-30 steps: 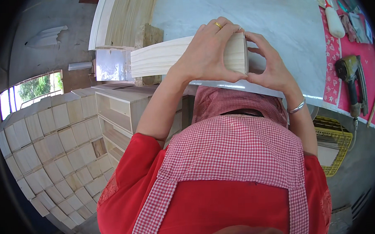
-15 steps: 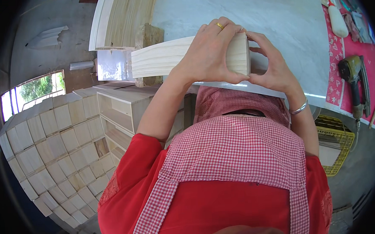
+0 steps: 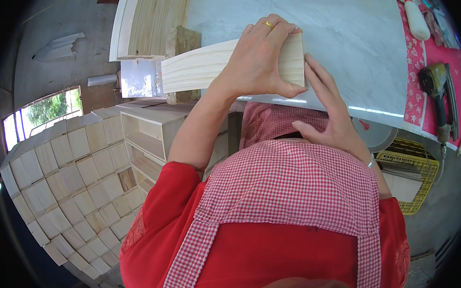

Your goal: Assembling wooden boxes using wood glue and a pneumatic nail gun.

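Note:
A long, pale wooden board [image 3: 201, 68] with visible grain lies across the near part of the worktable, its left end by a rough wooden block [image 3: 186, 42]. My left hand [image 3: 260, 60] grips it near the right end, thumb on the near edge and fingers over the far edge. My right hand [image 3: 334, 108] is just past that end, fingers stretched out and thumb apart, holding nothing. Its fingertips are close to the board's end; whether they touch it I cannot tell. What lies under the board is hidden.
Long boards [image 3: 153, 24] are stacked at the far left of the worktable [image 3: 349, 30]. A nail gun [image 3: 436, 91] and a white glue bottle [image 3: 415, 20] lie on pink cloth at right. Below stands a yellow crate [image 3: 414, 172]. Many wooden boxes [image 3: 77, 176] are piled at left.
My right hand has let go of the board's right end and drawn back toward my body, its fingers straightened. The left hand keeps its grip, with the board shifted slightly.

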### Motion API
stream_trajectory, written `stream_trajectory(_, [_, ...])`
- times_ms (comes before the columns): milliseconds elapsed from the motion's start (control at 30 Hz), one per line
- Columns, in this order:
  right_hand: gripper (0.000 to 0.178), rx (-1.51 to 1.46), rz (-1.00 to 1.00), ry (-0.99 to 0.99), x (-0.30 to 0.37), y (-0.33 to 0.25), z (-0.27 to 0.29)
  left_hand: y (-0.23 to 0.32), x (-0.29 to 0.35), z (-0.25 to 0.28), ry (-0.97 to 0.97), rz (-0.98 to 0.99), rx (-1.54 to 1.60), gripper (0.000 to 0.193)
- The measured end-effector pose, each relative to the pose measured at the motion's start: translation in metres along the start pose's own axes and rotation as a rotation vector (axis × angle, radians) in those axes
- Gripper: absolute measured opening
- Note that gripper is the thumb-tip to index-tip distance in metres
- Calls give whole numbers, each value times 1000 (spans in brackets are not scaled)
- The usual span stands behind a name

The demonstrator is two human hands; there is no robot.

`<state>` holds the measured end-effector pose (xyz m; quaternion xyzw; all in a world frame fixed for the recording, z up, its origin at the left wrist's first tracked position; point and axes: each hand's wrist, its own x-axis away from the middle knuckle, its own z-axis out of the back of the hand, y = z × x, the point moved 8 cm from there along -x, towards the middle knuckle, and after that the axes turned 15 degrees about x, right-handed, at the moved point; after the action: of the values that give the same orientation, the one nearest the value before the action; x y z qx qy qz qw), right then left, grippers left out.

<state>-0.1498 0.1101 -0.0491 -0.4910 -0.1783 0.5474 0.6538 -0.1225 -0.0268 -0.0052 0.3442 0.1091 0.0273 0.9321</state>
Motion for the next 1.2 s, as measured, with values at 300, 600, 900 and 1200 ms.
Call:
stream_trajectory(300, [79,1,5,-89,13,-1,8,1,-3,4,1,9,2,78])
stream_trajectory(600, [15,278,-73,68,21,15,74,6,2,6,-23,73,32,79])
stream_trajectory(900, [50,1349,-556,374,113,101,265,3,5,8,28,49,61,78])
stream_trajectory(1200, [41,1166,-804,87,87,140,270,-7,6,3,84,-46,34,76])
